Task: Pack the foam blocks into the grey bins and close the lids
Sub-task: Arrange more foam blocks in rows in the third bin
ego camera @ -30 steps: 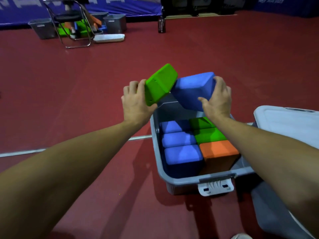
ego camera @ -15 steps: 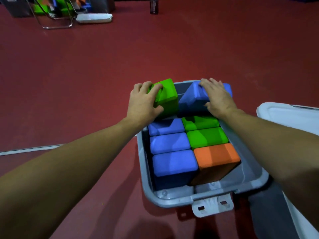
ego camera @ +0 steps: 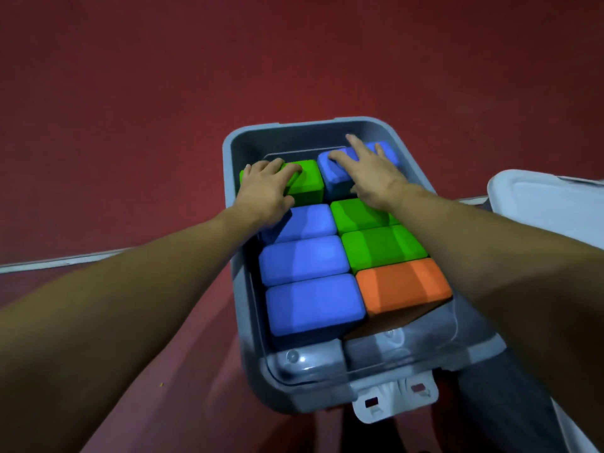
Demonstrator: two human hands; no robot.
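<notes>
Left hand (ego camera: 266,191) flat on green foam block (ego camera: 304,181), right hand (ego camera: 366,173) flat on blue foam block (ego camera: 336,176), nothing clenched; both at far end of grey bin (ego camera: 405,377). Risk: blocks sit proud, spring back, lid (ego camera: 555,210) fails to latch.

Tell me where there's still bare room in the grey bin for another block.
One free strip: the bare bin floor between the near blue block, the orange block and the near wall. Beyond the far blue block, a narrower gap runs to the far wall. Elsewhere blocks sit packed edge to edge, with the left hand and right hand pressing the far row.
</notes>
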